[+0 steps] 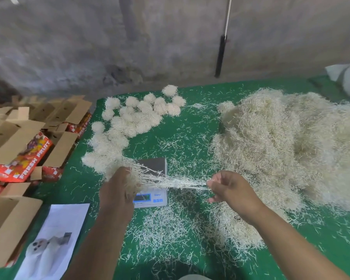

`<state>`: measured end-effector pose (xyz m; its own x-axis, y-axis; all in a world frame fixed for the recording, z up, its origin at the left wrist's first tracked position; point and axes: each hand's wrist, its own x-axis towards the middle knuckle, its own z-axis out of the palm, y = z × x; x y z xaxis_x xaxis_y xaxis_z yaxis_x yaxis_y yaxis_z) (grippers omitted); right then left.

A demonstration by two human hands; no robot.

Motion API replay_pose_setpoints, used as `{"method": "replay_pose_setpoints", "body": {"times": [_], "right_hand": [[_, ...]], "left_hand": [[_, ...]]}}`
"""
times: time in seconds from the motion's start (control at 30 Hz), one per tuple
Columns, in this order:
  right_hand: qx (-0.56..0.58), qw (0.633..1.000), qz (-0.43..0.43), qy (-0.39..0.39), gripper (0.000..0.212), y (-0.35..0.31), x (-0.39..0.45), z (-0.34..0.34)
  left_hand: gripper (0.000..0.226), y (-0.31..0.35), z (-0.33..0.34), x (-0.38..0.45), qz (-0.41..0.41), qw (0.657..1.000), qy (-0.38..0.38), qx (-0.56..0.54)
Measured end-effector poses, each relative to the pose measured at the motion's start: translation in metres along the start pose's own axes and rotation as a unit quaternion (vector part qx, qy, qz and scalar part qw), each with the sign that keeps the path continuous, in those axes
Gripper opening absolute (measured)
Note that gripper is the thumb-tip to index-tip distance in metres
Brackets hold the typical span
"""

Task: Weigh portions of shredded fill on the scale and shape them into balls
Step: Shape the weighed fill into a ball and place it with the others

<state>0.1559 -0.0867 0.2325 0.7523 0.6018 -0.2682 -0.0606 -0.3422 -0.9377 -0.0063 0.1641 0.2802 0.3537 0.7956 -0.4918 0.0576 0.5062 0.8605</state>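
A small digital scale [160, 166] with a dark platform stands on the green table [190, 126]. Just above it, my left hand [119, 190] grips a clump of pale shredded fill [133, 176]. My right hand [228, 188] pinches a stretched strand of that same fill [182, 181], pulled taut between both hands over the scale's display. A big loose heap of fill [291, 150] lies at the right. Several finished balls [133, 116] are clustered at the back left of the table.
Open cardboard fruit boxes [24, 142] crowd the left side beside the table. A printed sheet with a picture [53, 239] lies at the front left. Loose shreds [170, 229] litter the cloth near me. A grey wall and a dark pole [220, 55] stand behind.
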Motion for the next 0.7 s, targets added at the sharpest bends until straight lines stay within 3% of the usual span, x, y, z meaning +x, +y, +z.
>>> {"method": "replay_pose_setpoints", "body": {"times": [0.2,0.27,0.43,0.7], "right_hand": [[0.028,0.998,0.013,0.049,0.024,0.015,-0.002,-0.012],[0.041,0.993,0.031,0.105,0.024,0.028,-0.001,-0.023],[0.029,0.964,0.07,0.254,0.024,0.052,0.002,-0.059],[-0.005,0.965,0.072,0.253,0.025,0.059,0.004,-0.049]], "left_hand": [[0.062,0.015,0.012,-0.017,0.04,0.998,0.007,-0.041],[0.055,0.024,0.01,-0.017,0.063,0.997,0.018,-0.032],[0.072,0.025,0.012,-0.028,0.069,0.995,0.037,0.064],[0.074,0.0,0.05,-0.044,0.072,0.994,-0.011,0.087]]}}
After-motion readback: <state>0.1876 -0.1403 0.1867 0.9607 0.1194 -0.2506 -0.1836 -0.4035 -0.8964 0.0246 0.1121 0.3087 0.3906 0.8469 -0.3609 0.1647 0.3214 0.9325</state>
